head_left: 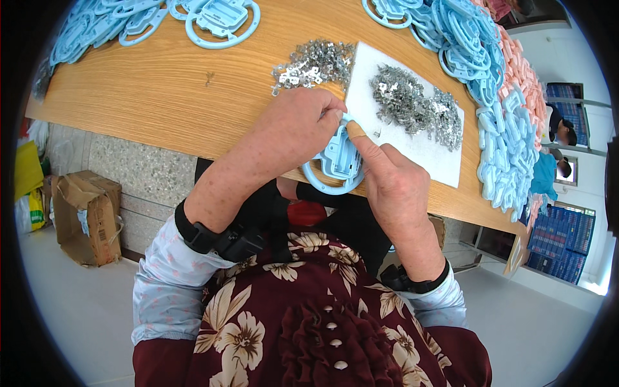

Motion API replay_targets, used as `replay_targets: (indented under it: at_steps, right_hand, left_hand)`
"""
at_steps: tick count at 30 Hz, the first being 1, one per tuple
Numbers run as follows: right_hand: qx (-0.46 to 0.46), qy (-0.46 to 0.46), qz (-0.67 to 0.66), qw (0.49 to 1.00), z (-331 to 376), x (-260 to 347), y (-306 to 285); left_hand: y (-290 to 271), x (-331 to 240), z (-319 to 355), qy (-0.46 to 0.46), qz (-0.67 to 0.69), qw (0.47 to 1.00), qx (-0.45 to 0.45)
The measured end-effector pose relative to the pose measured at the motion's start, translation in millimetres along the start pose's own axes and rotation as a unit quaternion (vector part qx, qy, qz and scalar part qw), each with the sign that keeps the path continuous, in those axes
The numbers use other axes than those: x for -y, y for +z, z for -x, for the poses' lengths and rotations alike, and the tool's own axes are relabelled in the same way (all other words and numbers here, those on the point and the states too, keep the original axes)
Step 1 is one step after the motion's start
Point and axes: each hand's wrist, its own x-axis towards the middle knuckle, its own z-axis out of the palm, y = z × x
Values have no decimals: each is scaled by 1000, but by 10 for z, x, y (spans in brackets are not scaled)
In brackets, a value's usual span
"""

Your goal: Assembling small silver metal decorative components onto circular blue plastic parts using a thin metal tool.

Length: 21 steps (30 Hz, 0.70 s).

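A light-blue plastic steering-wheel-shaped part point(332, 188), round-rimmed with a recessed middle, is held at the table's near edge between my two hands. My left hand point(300, 122) is closed, thumb and finger pinching at the part's upper rim. My right hand point(394, 180) grips the part's right side, one digit stretched up and pressed at the top of the rim. Whatever small piece may lie under these fingertips is hidden. Just beyond my left hand lies a heap of small silvery metal clips point(313, 64). More metal pieces point(412, 100) are piled on a white foam sheet point(445, 171) by my right hand.
More blue wheel-shaped parts point(222, 22) are heaped at the far left, with another heap point(461, 42) at the far right. Small light-blue parts point(506, 155) and pink parts point(521, 77) cover the right edge. A cardboard box point(90, 216) stands on the floor at left.
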Motion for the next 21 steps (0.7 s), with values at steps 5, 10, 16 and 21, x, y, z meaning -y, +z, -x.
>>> replay_targets:
  at_steps: [5, 10, 16, 21]
  right_hand:
    - [-46, 105, -191, 975, -10, 6, 101]
    - [-29, 119, -203, 971, -96, -3, 76]
    - [-63, 13, -91, 994, -257, 47, 103]
    - [-38, 51, -145, 987, -277, 10, 73]
  left_hand:
    - [-14, -13, 2, -3, 13, 1000, 6]
    - [-17, -12, 2, -2, 7, 1000, 3]
    - [-33, -45, 11, -20, 5, 1000, 12]
    - [-36, -48, 22, -22, 8, 1000, 10]
